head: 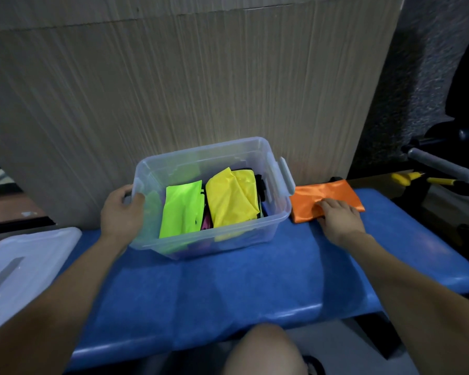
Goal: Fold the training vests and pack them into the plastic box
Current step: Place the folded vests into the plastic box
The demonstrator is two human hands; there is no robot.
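The folded orange satin training vest (327, 199) lies at the blue desk's (228, 288) right far edge under the right hand's (339, 220) flat fingers, needing a firm whole-bundle pinch while the left hand (122, 209) grips the clear plastic box's (201, 242) rim.

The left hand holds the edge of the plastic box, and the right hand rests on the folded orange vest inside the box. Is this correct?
Not quite. In the head view the orange vest lies on the blue bench beside the plastic box, not inside. The rest is right.
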